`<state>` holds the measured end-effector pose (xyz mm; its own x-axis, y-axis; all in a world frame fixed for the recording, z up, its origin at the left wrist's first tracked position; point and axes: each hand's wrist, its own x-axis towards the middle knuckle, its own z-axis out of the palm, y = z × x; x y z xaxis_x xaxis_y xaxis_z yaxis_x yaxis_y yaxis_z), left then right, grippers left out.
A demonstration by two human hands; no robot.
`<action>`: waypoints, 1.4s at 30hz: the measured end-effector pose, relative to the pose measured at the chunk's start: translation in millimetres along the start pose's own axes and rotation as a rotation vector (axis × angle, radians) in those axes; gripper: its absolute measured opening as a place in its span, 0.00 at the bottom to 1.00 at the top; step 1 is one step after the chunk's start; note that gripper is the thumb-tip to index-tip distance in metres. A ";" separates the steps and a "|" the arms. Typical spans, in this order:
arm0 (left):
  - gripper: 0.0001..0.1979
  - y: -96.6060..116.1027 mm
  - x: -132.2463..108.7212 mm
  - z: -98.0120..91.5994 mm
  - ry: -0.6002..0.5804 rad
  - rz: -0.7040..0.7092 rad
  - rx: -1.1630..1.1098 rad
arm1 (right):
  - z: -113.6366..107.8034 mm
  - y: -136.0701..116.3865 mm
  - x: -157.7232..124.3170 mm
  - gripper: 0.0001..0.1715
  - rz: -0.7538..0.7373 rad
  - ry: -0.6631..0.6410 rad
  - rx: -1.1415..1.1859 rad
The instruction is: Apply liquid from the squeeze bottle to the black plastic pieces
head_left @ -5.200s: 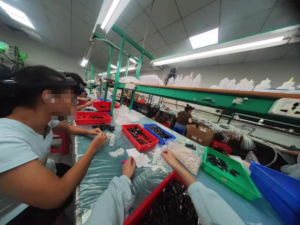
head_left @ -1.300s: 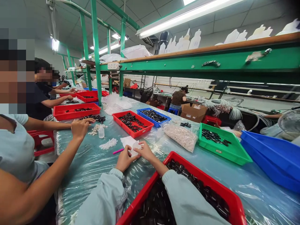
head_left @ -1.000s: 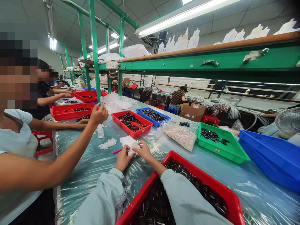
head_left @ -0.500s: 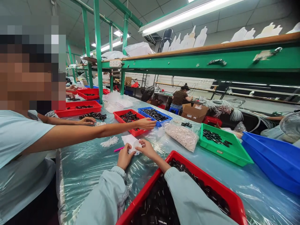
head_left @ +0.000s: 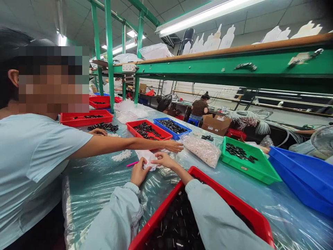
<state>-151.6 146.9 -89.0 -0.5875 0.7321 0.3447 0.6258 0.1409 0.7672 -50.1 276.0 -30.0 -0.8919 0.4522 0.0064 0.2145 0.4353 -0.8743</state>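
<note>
1. Left hand (head_left: 137,172): fingers curled, pinching the white tissue (head_left: 145,155) at its near edge.
2. Right hand (head_left: 163,160): fingers closed on the same tissue.
3. White tissue rests on the counter (head_left: 99,180), beside the pink pen (head_left: 132,164).

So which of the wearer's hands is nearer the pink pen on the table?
Left. The left hand sits just right of the pink pen; the right hand is farther right, beyond the white tissue.

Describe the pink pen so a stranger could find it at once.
On the plastic-covered table, look just ahead of the left hand. The pink pen lies flat between the white pellet heap and the white sheet; nothing else nearby is pink.
</note>
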 end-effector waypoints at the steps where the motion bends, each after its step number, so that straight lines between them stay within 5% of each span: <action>1: 0.10 0.5 -0.2 -0.2 -0.002 0.002 -0.008 | -4.5 -1.6 1.1 0.09 0.004 -0.045 0.006; 13: 0.11 -1.2 3.5 -1.5 -0.057 0.019 -0.059 | -29.6 -12.6 11.4 0.06 0.054 -0.360 0.069; 28: 0.11 -7.8 7.3 -6.9 -0.115 0.024 -0.210 | -32.8 -6.8 12.8 0.04 0.058 -0.427 0.099; 42: 0.08 -7.8 9.7 -5.7 -0.025 -0.112 -0.270 | -33.4 -10.1 10.1 0.07 0.090 -0.409 0.140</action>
<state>-165.1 149.1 -88.5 -0.6301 0.7389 0.2388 0.3964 0.0416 0.9171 -48.0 302.1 -5.0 -0.9623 0.1263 -0.2410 0.2680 0.2862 -0.9199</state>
